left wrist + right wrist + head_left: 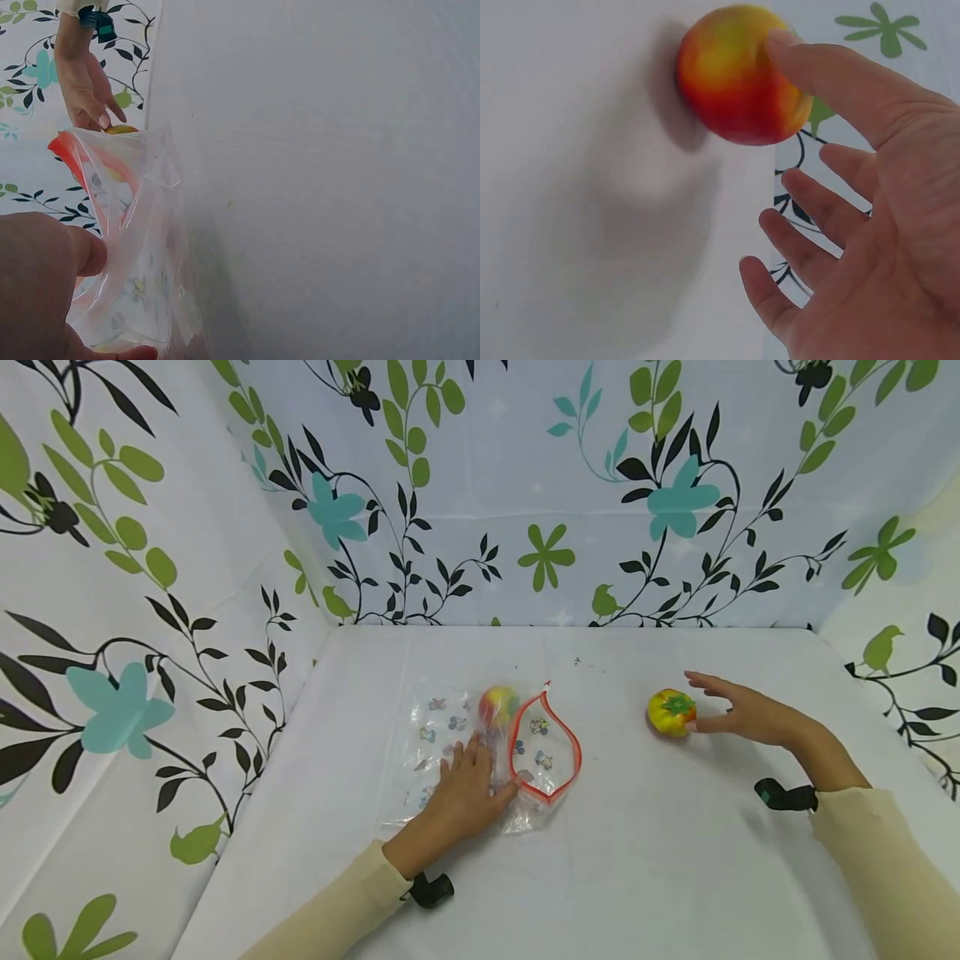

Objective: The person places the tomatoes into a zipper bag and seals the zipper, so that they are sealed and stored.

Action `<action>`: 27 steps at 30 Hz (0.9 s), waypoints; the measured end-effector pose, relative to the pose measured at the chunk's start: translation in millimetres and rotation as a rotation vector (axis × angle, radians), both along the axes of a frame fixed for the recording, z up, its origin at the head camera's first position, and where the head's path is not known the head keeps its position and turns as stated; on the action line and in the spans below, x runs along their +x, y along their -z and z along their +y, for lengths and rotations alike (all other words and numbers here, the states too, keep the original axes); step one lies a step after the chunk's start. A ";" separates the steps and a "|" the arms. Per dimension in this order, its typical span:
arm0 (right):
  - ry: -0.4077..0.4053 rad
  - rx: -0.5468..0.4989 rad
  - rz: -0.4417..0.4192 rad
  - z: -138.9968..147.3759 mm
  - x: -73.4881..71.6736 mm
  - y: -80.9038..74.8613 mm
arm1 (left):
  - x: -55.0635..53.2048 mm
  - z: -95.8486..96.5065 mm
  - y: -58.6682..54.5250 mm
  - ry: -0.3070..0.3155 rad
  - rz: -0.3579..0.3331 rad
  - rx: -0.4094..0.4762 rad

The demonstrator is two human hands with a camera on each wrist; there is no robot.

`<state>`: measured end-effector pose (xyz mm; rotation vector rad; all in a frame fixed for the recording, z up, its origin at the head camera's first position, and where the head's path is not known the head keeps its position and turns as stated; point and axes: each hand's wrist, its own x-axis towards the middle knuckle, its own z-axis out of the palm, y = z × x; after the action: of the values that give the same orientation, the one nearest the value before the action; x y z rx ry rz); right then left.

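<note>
Clear plastic bag [442,739] with a red zip edge [577,756], lying on the white table [600,877], its mouth gaping; an inner fruit [498,704] shows through the film. Left hand [468,785]: fingers loosely extended over the bag, thumb spread, gripping nothing firmly that I can see. Right hand [750,714]: wide open, holding nothing, its thumb tip at the near side of a loose fruit [671,712], which sits well to the bag's right. Step in hand, I judge: grasping this fruit. Next move calls for fingers closing opposite the thumb, while the left hand steadies the bag.
</note>
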<state>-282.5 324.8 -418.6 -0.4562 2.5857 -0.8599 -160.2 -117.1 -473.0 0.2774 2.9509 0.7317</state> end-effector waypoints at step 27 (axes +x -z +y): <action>0.010 -0.052 -0.030 3.8 2.0 21.5 | 0.3 1.4 1.5 -0.010 -0.001 -0.010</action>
<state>-280.5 328.6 -440.1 -0.4424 2.5448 -0.9326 -159.9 -115.7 -474.5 0.2623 2.9561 0.7183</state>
